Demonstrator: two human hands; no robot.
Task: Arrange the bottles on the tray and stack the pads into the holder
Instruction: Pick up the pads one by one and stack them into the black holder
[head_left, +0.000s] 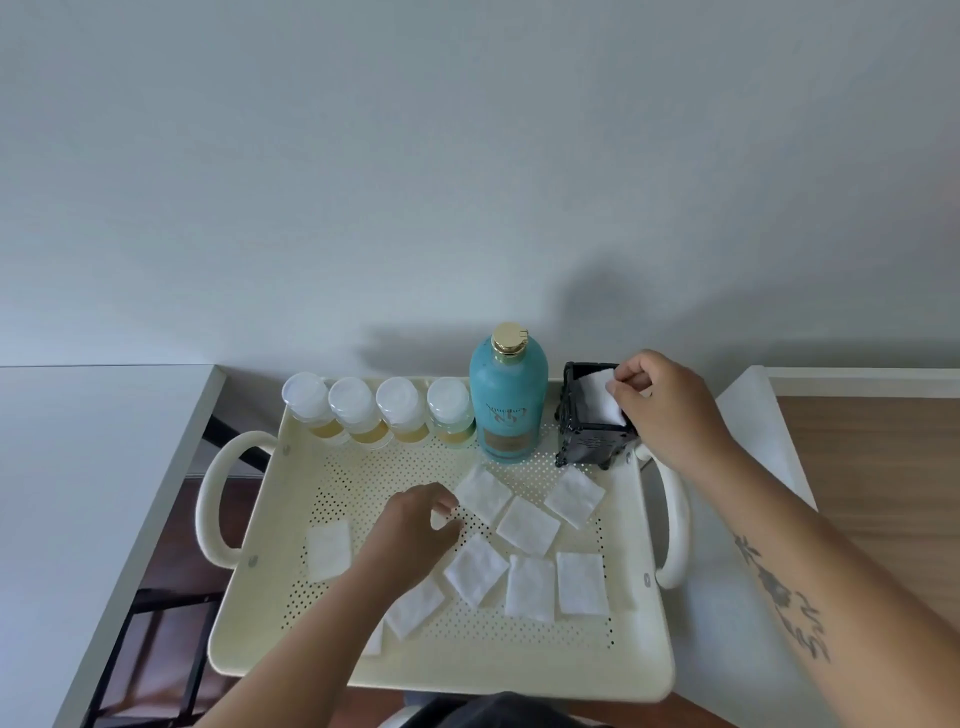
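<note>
A cream perforated tray (441, 660) with side handles holds several small clear bottles (358, 410) with yellowish liquid in a row along its back edge. Beside them stands a tall teal bottle (508, 400) with a gold cap. A black holder (589, 431) sits at the tray's back right corner. My right hand (670, 410) pinches a white pad (602, 397) at the holder's open top. Several white square pads (527, 525) lie scattered on the tray floor. My left hand (415, 530) rests over the tray's middle, fingertips pinched at the corner of a pad (483, 493).
A white table edge (130, 519) runs along the left, with a dark chair frame (135, 623) and floor below the gap. A wooden surface (883, 467) and a white sheet (753, 415) lie to the right. A plain wall rises behind.
</note>
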